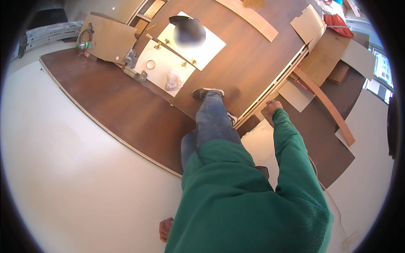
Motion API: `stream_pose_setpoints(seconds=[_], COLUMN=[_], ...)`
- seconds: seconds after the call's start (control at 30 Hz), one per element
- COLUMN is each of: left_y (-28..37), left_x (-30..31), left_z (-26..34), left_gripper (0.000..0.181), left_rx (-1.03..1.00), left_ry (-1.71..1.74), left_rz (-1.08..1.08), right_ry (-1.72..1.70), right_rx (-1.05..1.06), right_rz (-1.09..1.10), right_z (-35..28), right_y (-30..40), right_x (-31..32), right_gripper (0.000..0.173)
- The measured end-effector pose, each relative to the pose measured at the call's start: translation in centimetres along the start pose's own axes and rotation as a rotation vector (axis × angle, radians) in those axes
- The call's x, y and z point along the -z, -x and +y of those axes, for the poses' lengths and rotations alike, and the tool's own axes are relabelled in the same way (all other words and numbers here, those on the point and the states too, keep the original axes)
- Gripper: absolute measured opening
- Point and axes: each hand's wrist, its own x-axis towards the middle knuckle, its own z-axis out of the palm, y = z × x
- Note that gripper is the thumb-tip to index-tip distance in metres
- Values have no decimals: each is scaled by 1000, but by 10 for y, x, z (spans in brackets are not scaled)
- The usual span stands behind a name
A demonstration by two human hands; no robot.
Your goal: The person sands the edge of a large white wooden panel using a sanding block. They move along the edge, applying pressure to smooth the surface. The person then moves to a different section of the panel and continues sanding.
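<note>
My right hand (273,107) hangs out in front of my body, fingers curled, above boards beside the long edge of a brown panel (246,72). Nothing shows in it. Low in the view, my left hand (165,230) is half hidden by my green sweatshirt, over a white surface (79,158); its grip is unclear. Ahead of my shoes lie two white cabinet doors (212,44) with metal hinges (194,61). On the nearer one are a roll of tape (150,64) and a crumpled plastic bag (174,80). A paintbrush (154,39) lies at the gap between them.
A blurred round patch (189,33) covers part of the farther door. Wooden strips (329,107) and cardboard (326,60) lie to the right, a cable (335,205) below them. A plastic bottle (85,45) and a cardboard sheet (110,38) are at left. Broom bristles (254,3) show above.
</note>
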Motion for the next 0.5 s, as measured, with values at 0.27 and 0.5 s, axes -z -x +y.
stream_pose_setpoints(seconds=[0.27, 0.5], left_y=[14, 11], left_x=[-7, -4], left_z=[1, 32], left_gripper=[11, 17], left_rx=[158, -50], left_ry=[155, 29], left_rz=[-269, 180], right_ry=[314, 329], right_rx=[278, 216], right_rz=[-99, 56], right_z=[79, 57], right_y=[-69, -4], right_x=[-12, 51], right_gripper=[26, 28])
